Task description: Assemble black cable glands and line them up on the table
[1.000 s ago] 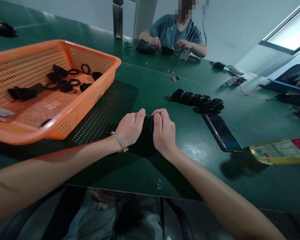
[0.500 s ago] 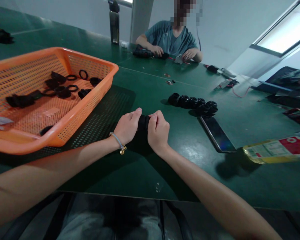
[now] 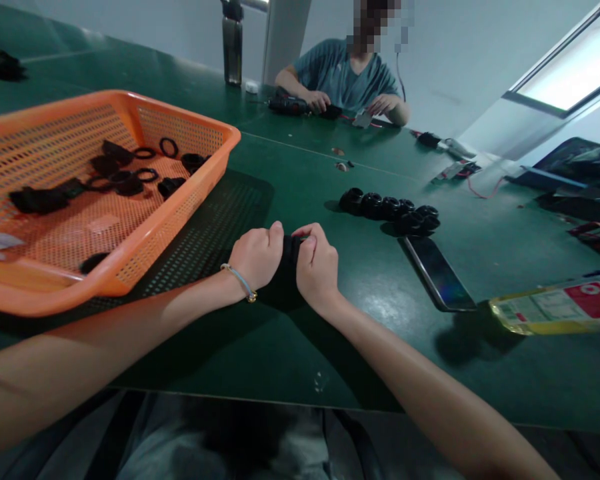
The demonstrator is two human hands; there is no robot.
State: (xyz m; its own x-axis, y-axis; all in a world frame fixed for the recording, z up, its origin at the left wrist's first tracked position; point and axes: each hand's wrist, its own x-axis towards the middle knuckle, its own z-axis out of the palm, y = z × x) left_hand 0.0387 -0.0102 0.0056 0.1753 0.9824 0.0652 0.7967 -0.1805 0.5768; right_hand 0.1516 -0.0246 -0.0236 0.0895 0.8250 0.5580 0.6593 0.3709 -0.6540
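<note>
Between my two hands sits a black plastic fitting (image 3: 291,249), mostly covered by my fingers. My left hand (image 3: 258,255) is closed around its left end, and my right hand (image 3: 317,265) wraps its right end. Both hands are held just above the green table (image 3: 220,353). To the left stands an orange basket (image 3: 130,267) with loose black rings and fittings (image 3: 126,183) inside. On the right, several similar black fittings (image 3: 391,208) are grouped in a row on the table.
A phone (image 3: 439,275) lies right of my hands, beside a bottle of yellow liquid (image 3: 555,305). Across the table a person (image 3: 353,77) handles a black power tool (image 3: 287,105) and a small part. A dark water bottle (image 3: 233,47) stands at the back.
My hands still grip the black fitting, with a slight turn of the wrists and shift of the right fingers. The whole view has moved a little.
</note>
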